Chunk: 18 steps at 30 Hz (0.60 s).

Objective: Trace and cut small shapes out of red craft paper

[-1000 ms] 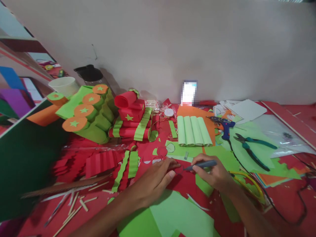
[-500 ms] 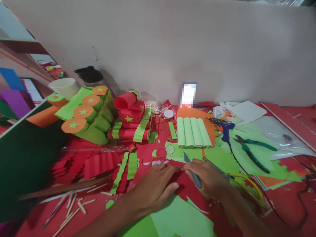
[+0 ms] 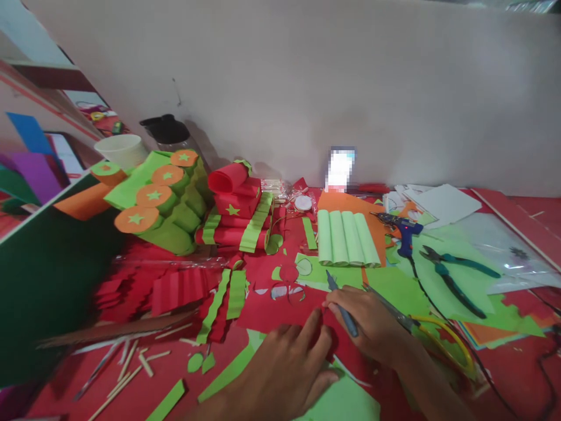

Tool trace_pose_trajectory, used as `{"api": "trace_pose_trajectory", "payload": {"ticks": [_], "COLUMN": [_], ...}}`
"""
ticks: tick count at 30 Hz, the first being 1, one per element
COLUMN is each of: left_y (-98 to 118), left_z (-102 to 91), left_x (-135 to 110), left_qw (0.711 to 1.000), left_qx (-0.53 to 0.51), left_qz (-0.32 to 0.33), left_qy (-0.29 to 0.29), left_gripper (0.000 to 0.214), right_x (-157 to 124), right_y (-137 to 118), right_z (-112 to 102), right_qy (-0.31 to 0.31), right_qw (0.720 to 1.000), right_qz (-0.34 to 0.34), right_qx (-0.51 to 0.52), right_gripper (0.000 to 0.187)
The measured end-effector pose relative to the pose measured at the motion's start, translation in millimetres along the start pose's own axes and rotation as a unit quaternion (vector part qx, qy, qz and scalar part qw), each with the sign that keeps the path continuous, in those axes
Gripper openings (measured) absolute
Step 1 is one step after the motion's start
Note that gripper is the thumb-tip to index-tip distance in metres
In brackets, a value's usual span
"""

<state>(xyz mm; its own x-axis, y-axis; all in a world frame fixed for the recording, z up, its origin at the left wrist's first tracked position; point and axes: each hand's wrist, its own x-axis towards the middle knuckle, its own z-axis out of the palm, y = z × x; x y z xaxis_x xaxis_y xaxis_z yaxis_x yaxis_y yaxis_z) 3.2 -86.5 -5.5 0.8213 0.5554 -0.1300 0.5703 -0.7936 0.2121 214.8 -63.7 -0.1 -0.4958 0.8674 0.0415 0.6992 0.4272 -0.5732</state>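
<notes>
My right hand (image 3: pixel 372 321) is closed round a dark blue-grey pen (image 3: pixel 342 305) that points away from me, its fingertips resting on a red paper sheet (image 3: pixel 280 310). My left hand (image 3: pixel 289 365) lies flat with fingers spread on the same red sheet, close to my right hand. A light green sheet (image 3: pixel 346 403) sits under my left wrist. Just beyond my fingers lie red cut-out circles (image 3: pixel 287 275) on green paper.
Rolled light green tubes (image 3: pixel 346 238), a blue glue gun (image 3: pixel 403 229) and teal pliers (image 3: pixel 460 275) lie to the right. Green and orange paper cylinders (image 3: pixel 162 204) and red rolls (image 3: pixel 236 210) stand at the back left. Scissors (image 3: pixel 407 318) rest by my right wrist. Thin sticks (image 3: pixel 127 368) lie front left.
My right hand turned the pen from lying sideways to pointing away. My left hand has slid back toward me along the red sheet.
</notes>
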Motion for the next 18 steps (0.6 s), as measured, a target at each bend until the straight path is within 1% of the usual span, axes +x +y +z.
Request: {"api": "trace_pose_trajectory", "payload": {"ticks": [2, 5, 7, 10, 13, 16, 18], "left_y": [3.3, 6.9, 9.1, 12.2, 14.0, 14.4, 14.5], "left_z": [-0.9, -1.8, -1.5, 0.7, 4.3, 7.0, 7.0], "left_x": [2.2, 4.4, 4.3, 2.8, 1.6, 1.0, 0.9], "left_qw": [1.000, 0.999, 0.999, 0.999, 0.999, 0.999, 0.999], "left_qx": [0.010, 0.018, 0.019, 0.013, -0.002, -0.007, 0.001], "left_qz": [-0.007, -0.016, -0.021, -0.030, -0.032, -0.034, -0.035], "left_qy": [-0.019, -0.029, -0.024, -0.018, -0.014, -0.008, -0.006], "left_gripper": [0.051, 0.052, 0.052, 0.050, 0.049, 0.048, 0.048], "right_x": [-0.8, -3.8, -4.6, -0.9, 6.7, 12.8, 14.3], "right_y": [1.4, 5.2, 8.5, 11.6, 10.5, 7.6, 6.8], "right_z": [2.0, 6.2, 9.6, 14.6, 17.4, 17.5, 17.0], "right_qy": [0.007, 0.055, 0.083, 0.076, 0.066, 0.068, 0.066], "right_qw": [1.000, 0.991, 0.971, 0.940, 0.928, 0.937, 0.946], "right_qz": [0.005, 0.041, 0.077, 0.127, 0.158, 0.155, 0.149], "right_qx": [0.028, 0.118, 0.208, 0.307, 0.330, 0.307, 0.282], "right_gripper": [0.021, 0.022, 0.027, 0.032, 0.025, 0.016, 0.014]}}
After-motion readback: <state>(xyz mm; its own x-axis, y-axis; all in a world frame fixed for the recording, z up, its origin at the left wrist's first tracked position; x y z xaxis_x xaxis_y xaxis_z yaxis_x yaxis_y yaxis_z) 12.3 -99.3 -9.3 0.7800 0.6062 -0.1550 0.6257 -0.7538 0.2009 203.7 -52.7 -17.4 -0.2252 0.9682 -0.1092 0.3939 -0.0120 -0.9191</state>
